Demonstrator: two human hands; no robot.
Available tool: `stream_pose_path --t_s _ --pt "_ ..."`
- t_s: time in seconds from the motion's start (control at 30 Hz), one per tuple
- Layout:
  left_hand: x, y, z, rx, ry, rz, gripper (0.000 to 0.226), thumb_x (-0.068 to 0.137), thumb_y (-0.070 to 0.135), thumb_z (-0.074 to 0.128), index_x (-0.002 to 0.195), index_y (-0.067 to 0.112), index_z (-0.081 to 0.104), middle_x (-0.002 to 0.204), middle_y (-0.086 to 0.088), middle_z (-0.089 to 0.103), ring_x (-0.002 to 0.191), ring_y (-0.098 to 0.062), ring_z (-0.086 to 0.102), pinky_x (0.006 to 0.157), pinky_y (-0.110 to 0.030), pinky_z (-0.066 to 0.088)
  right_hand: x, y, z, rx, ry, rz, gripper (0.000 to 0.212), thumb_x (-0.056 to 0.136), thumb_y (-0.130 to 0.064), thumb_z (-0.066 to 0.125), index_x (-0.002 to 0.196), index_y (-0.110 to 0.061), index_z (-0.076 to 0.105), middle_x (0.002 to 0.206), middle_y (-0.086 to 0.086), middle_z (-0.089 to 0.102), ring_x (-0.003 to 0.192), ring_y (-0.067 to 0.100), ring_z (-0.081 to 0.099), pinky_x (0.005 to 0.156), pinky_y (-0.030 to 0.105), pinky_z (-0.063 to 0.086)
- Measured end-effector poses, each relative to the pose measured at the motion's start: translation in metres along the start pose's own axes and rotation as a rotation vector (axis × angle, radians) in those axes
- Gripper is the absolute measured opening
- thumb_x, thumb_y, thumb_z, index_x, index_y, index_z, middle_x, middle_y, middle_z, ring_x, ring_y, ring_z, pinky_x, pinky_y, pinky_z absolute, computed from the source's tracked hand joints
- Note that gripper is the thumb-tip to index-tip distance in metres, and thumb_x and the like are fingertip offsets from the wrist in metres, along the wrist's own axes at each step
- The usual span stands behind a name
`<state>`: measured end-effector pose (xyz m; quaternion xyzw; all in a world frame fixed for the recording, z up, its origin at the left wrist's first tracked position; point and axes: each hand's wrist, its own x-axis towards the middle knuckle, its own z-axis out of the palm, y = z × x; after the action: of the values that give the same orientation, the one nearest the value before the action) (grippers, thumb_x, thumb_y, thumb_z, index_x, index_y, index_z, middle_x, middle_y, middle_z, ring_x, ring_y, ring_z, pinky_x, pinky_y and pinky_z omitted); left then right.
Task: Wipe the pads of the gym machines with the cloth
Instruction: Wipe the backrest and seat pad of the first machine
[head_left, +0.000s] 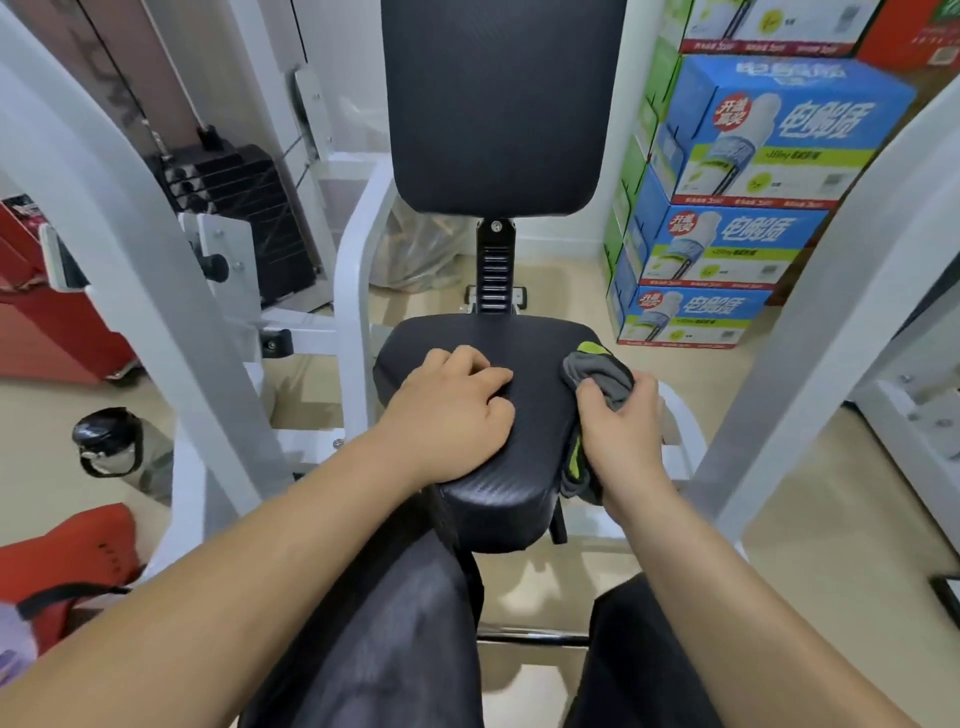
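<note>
Pale beige floor, evenly lit, no hard shadows. White wall at the back. Blue-and-green printed cartons stacked in a column at the right, against the wall. Black weight stack at back left. Red cabinet at the left edge. Dark-capped bottle stood on the floor near it. Clear plastic bag lay by the back wall.

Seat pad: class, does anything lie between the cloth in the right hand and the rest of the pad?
Yes. The left hand rests on the left half of the seat pad, across the path of the cloth, which the right hand grips at the pad's right edge. Nothing else lies there.
</note>
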<state>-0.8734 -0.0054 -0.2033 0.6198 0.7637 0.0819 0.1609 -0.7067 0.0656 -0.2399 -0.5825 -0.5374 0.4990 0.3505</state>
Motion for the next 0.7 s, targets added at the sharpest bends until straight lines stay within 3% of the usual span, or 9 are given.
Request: stream_pose_path --t_s 0.1,0.2,0.3,0.4,0.47,0.53,0.6,0.7 --pt "-0.002 -0.002 0.005 -0.108 0.272 -0.055 0.041 0.097 0.033 0.047 0.133 0.026 0.065 0.128 0.007 0.054 0.126 -0.02 0.038 0.107 -0.035 0.039 -0.037 0.001 0.008 -0.001 -0.025 -0.034 0.045 0.079 -0.056 0.055 0.118 -0.033 0.049 0.123 0.002 0.057 0.107 0.023 0.062 0.097 0.055 0.054" --pt "-0.007 -0.004 0.009 -0.242 0.533 -0.107 0.033 0.085 0.03 0.048 0.107 0.024 0.072 0.107 0.01 0.059 0.111 -0.019 0.046 0.096 -0.039 0.047 -0.078 0.003 0.008 -0.124 -0.018 -0.219 0.031 0.092 -0.038 0.061 0.119 -0.026 0.05 0.117 -0.002 0.052 0.099 0.017 0.058 0.085 0.042 0.051" --pt "-0.006 -0.01 0.014 -0.383 0.616 -0.133 0.028 0.084 0.024 0.052 0.103 0.025 0.072 0.107 0.011 0.059 0.106 -0.016 0.047 0.097 -0.04 0.047 -0.105 0.0 0.011 -0.391 0.058 -0.627 0.031 0.087 -0.03 0.06 0.115 -0.018 0.056 0.107 -0.004 0.049 0.098 0.022 0.054 0.076 0.038 0.046" --pt "-0.005 -0.023 0.016 -0.541 0.689 -0.16 0.031 0.088 0.007 0.057 0.108 0.026 0.07 0.11 0.016 0.056 0.113 -0.013 0.049 0.103 -0.038 0.046 -0.093 -0.015 0.018 -0.697 0.068 -0.813 0.032 0.079 -0.035 0.051 0.105 -0.019 0.058 0.095 0.001 0.052 0.087 0.029 0.055 0.069 0.042 0.048" --pt "-0.014 -0.032 0.015 -0.635 0.749 -0.175 0.036 0.09 0.002 0.056 0.108 0.029 0.069 0.11 0.019 0.056 0.115 -0.015 0.055 0.102 -0.038 0.048 -0.079 -0.034 0.025 -0.886 -0.009 -0.81 0.029 0.08 -0.039 0.046 0.102 -0.022 0.055 0.092 -0.001 0.051 0.088 0.029 0.056 0.071 0.043 0.047" --pt "-0.029 -0.033 0.011 -0.679 0.789 -0.15 0.037 0.091 0.003 0.054 0.108 0.033 0.067 0.112 0.018 0.059 0.113 -0.01 0.057 0.097 -0.028 0.049 -0.062 -0.054 0.036 -1.029 -0.151 -0.717 0.022 0.086 -0.04 0.048 0.101 -0.023 0.05 0.095 -0.003 0.047 0.097 0.029 0.056 0.077 0.044 0.042" --pt "-0.051 -0.024 0.008 -0.687 0.798 -0.066 0.04 0.086 0.003 0.054 0.111 0.031 0.066 0.118 0.012 0.061 0.118 -0.005 0.055 0.095 -0.015 0.043 -0.045 -0.069 0.045 -1.022 -0.274 -0.603 0.023 0.09 -0.039 0.052 0.106 -0.023 0.05 0.102 -0.002 0.049 0.107 0.03 0.056 0.082 0.044 0.041" --pt "-0.084 -0.01 0.01 -0.666 0.732 0.083 0.051 0.081 0.007 0.058 0.129 0.021 0.064 0.142 0.004 0.052 0.14 -0.014 0.045 0.113 -0.023 0.035 -0.037 -0.079 0.043 -0.838 -0.446 -0.481 0.042 0.087 -0.043 0.056 0.128 -0.032 0.056 0.121 -0.006 0.057 0.12 0.024 0.056 0.099 0.045 0.046"
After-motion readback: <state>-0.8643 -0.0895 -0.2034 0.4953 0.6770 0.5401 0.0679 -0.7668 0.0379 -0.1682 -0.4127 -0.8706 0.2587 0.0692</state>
